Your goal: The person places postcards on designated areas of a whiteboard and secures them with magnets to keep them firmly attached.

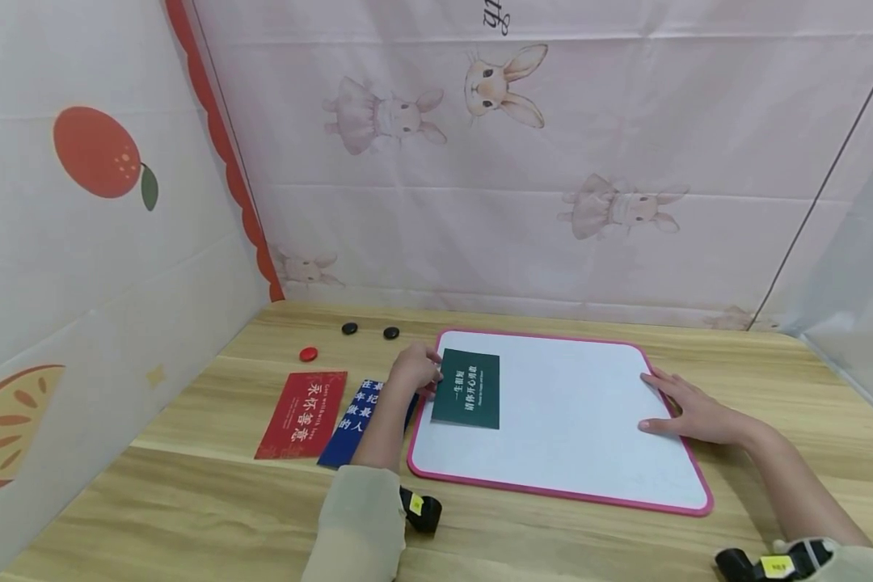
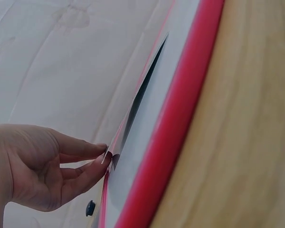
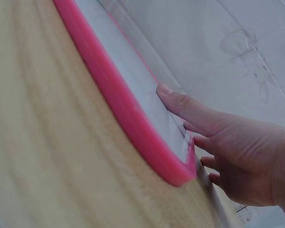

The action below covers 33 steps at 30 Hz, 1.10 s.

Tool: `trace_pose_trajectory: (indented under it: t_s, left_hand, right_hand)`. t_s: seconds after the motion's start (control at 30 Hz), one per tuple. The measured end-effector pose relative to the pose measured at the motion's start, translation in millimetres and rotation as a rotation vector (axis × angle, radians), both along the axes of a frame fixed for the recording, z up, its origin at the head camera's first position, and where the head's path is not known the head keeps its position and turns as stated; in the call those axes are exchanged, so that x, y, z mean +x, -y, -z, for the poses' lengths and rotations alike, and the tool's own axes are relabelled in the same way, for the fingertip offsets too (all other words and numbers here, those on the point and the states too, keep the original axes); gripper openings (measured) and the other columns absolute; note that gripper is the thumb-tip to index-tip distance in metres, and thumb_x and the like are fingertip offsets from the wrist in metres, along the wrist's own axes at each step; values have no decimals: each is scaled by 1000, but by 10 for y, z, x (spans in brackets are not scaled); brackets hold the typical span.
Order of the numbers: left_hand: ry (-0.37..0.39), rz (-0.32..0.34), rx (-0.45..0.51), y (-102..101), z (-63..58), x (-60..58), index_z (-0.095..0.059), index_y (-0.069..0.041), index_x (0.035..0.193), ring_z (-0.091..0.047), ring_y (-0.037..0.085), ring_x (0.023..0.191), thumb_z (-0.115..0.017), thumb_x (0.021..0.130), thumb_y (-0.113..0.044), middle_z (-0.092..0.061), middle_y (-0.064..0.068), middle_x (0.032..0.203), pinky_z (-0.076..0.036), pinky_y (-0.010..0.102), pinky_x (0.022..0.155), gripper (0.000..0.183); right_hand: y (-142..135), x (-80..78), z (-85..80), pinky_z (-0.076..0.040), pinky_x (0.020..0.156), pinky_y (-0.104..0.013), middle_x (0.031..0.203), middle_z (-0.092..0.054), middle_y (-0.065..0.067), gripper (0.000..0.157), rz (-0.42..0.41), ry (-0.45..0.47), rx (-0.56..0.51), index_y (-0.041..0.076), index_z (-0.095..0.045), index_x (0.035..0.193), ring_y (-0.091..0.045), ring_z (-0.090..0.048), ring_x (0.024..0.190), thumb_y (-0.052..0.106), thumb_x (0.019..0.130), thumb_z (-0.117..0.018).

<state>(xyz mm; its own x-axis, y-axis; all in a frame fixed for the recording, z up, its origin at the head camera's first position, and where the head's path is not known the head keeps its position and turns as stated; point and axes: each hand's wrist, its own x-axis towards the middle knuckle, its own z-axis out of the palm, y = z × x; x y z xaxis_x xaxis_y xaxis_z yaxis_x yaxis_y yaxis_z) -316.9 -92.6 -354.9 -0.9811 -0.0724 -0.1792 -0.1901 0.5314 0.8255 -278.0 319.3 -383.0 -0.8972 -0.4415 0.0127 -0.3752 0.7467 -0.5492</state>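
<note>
A white board (image 1: 567, 428) with a pink frame lies on the table. Over its left part is a dark green card (image 1: 447, 404) with white writing. My left hand (image 1: 412, 370) pinches the card's left edge between thumb and fingertips. In the left wrist view, the card (image 2: 141, 95) slants over the board's surface. At the board's right side, my right hand (image 1: 698, 412) rests with fingers spread. The right wrist view shows its thumb (image 3: 180, 102) lying on the white surface and the other fingertips around the pink edge (image 3: 128, 126).
Left of the board lie a red card (image 1: 301, 416) and a blue card (image 1: 352, 420), the latter partly hidden by my left forearm. Behind them are a red round piece (image 1: 309, 354) and two black ones (image 1: 350, 328). A printed cloth wall (image 1: 422, 267) borders the wooden table.
</note>
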Motion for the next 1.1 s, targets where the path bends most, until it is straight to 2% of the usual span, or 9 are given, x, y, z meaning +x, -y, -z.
trace_pose_trajectory:
  t_s: [0.6,1.1]
  left_hand:
    - [26,-35,-79,-23,11,-18,-61,-2,111,-56,23,63,-60,86,2,-55,14,86,-50,26,51,26]
    - [3,-81,-121,-47,7,1,-60,-2,108,-53,18,52,-57,87,2,-56,14,78,-46,24,46,21]
  right_hand:
    - [-12,-8,-2,-9,90,-72,143,-11,-32,84,0,2,-1,-6,-27,139,-54,-3,127,31,78,-70]
    - [-23,-10,5,-7,89,-73,144,-10,-31,86,11,14,0,-4,-26,140,-53,-2,127,34,77,-69]
